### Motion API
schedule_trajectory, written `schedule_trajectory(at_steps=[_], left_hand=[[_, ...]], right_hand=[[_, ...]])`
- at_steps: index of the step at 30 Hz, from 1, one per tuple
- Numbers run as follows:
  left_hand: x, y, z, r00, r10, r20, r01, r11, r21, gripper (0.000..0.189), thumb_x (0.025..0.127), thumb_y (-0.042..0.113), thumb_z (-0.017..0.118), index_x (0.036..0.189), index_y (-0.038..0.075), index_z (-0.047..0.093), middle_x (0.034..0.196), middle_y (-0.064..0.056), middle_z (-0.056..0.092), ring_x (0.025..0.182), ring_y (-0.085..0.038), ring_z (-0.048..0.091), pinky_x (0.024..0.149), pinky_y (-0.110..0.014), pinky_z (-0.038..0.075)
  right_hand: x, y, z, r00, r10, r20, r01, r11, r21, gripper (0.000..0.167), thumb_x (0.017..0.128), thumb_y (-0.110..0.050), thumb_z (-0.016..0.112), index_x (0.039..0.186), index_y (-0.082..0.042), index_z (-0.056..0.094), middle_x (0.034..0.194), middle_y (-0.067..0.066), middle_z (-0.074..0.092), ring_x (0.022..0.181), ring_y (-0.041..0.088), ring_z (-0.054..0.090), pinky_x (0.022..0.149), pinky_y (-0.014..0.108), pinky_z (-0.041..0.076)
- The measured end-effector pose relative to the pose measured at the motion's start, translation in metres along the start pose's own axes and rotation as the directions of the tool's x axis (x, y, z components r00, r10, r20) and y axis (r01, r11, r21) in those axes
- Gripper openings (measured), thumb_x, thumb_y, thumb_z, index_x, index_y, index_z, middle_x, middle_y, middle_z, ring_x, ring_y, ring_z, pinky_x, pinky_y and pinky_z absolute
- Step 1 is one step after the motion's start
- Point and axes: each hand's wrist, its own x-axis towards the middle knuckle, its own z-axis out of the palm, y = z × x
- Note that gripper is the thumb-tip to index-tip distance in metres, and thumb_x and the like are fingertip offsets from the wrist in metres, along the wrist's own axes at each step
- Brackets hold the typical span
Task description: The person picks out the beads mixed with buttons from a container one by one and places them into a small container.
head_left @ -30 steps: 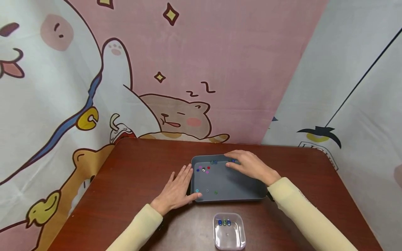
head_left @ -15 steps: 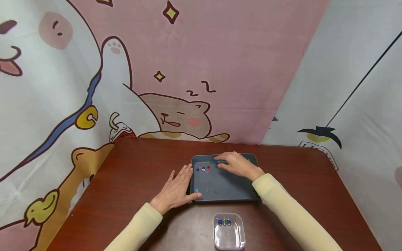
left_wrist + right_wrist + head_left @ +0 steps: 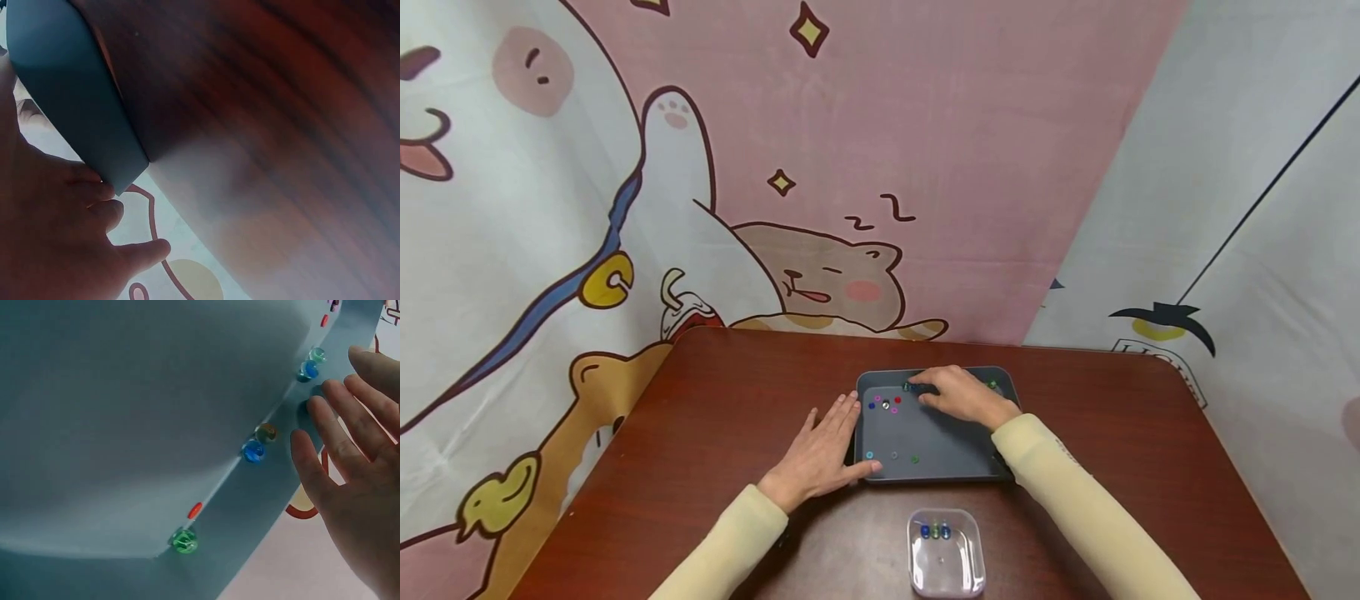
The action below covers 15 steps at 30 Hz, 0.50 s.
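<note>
A grey tray (image 3: 940, 477) lies on the table with glass marbles and small beads in it. My left hand (image 3: 820, 460) rests against the tray's left side, fingers extended and thumb over the near rim. The right hand (image 3: 961, 395) reaches over the far wall, its fingertips close to a blue marble (image 3: 308, 370) and a pale green marble (image 3: 317, 355). Nothing shows between its slightly bent fingers. Along that same wall, the right wrist view shows a brown marble (image 3: 265, 432) touching another blue marble, with a green marble (image 3: 184, 541) in the corner.
A clear plastic box (image 3: 946, 575) with 3 marbles stands in front of the tray on the wooden table (image 3: 737, 392). Several small beads lie at the tray's left side, and a red bead (image 3: 195, 510) sits near the green marble. A printed cloth (image 3: 1000, 167) hangs behind.
My right hand has moved left along the tray's far wall, to the blue and pale green marbles. The tray's right end is less covered by the arm. The left hand stays in place.
</note>
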Motion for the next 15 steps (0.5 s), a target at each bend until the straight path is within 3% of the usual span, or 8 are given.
schedule_trajectory(at_steps=[15], left_hand=[[-0.001,-0.001,0.002,1.000,-0.003,-0.003,0.003,1.000,-0.007,0.108,0.092,0.081,0.046,0.163,0.002,0.026,0.172,-0.011,0.017,0.158,-0.028,0.018,0.121,-0.062,0.023]], right_hand=[[0.003,0.006,0.012,0.999,-0.046,-0.023,0.046,0.999,-0.026,0.040,0.098,-0.016,0.073,0.137,-0.009,0.068,0.139,0.011,0.065,0.131,0.029,0.060,0.108,0.049,0.047]])
